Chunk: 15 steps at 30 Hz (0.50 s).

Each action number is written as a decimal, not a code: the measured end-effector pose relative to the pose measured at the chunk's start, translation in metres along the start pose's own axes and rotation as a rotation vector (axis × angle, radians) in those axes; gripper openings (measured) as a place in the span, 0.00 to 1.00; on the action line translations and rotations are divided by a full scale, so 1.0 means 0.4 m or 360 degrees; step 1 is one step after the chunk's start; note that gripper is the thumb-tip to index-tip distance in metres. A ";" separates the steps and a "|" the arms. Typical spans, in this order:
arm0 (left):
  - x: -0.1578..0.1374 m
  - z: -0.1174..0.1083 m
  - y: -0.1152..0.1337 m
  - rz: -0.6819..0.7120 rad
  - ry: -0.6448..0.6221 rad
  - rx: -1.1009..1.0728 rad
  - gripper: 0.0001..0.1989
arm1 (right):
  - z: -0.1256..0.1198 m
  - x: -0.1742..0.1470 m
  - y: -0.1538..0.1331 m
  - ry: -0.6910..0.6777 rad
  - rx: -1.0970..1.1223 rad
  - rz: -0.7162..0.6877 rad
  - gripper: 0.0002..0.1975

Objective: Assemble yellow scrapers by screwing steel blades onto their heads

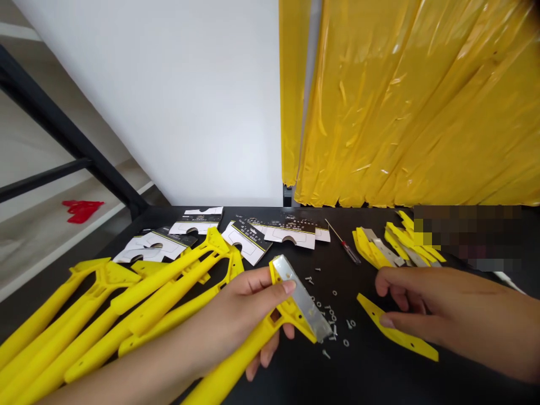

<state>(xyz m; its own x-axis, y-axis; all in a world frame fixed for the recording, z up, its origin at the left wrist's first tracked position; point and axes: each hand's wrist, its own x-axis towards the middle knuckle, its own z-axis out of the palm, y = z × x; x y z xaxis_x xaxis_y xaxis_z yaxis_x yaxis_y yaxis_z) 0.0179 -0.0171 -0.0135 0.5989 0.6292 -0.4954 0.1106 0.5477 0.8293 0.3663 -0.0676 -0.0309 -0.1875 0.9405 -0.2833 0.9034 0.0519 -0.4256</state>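
Observation:
My left hand (pixel 257 298) is closed around the head of a yellow scraper handle (pixel 240 360), thumb pressing a flat metal blade (pixel 304 301) against it. To the right, my right hand (pixel 447 309) pinches a yellow plastic plate (pixel 407 334) with small holes, its thumb on top; the fingers behind are partly hidden. Loose screws and nuts (pixel 331 315) lie scattered on the black table between the hands. Beyond my right hand lie more yellow plates (pixel 367 247) with metal blades (pixel 382 244) among them.
Several yellow handles (pixel 126 315) lie across the table's left side. Printed cardboard cards (pixel 248 242) and a screwdriver (pixel 343 242) lie farther back. Yellow plastic sheeting (pixel 413 112) and a white panel (pixel 189 101) stand behind. A red item (pixel 82 211) rests on the left shelf.

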 end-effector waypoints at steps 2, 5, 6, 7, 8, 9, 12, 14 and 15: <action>0.000 0.000 -0.002 0.0019 0.0004 0.0000 0.24 | 0.007 -0.005 0.010 -0.0032 -0.0063 0.0056 0.14; 0.000 0.000 -0.001 0.0038 0.0008 -0.0004 0.23 | 0.011 -0.010 0.011 -0.0039 -0.0073 0.0088 0.13; 0.001 -0.001 -0.001 0.0042 0.0009 -0.0006 0.23 | 0.012 -0.011 0.006 -0.0042 -0.0085 0.0097 0.14; 0.001 -0.001 -0.001 0.0044 0.0007 -0.0007 0.23 | 0.012 -0.011 -0.002 -0.0056 -0.0103 0.0105 0.14; 0.002 -0.001 -0.001 0.0044 0.0005 -0.0008 0.23 | 0.012 -0.011 -0.012 -0.0072 -0.0125 0.0111 0.14; 0.002 -0.002 -0.002 0.0044 0.0001 -0.0007 0.23 | 0.012 -0.011 -0.023 -0.0090 -0.0148 0.0107 0.14; 0.003 -0.002 -0.003 0.0045 0.0001 -0.0007 0.23 | 0.012 -0.008 -0.053 -0.0093 -0.0207 0.0033 0.10; 0.003 -0.001 -0.003 0.0050 0.0002 -0.0005 0.23 | 0.011 -0.007 -0.065 -0.0039 -0.0221 -0.0032 0.06; 0.002 0.000 -0.003 0.0051 0.0006 -0.0001 0.23 | 0.010 -0.007 -0.068 -0.0024 -0.0209 -0.0060 0.04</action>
<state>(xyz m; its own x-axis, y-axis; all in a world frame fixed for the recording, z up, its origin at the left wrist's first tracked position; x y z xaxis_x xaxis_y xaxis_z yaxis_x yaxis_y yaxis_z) 0.0183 -0.0173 -0.0148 0.5994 0.6482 -0.4697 0.0909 0.5279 0.8445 0.3407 -0.0730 -0.0221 -0.2273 0.9320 -0.2825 0.9381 0.1316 -0.3205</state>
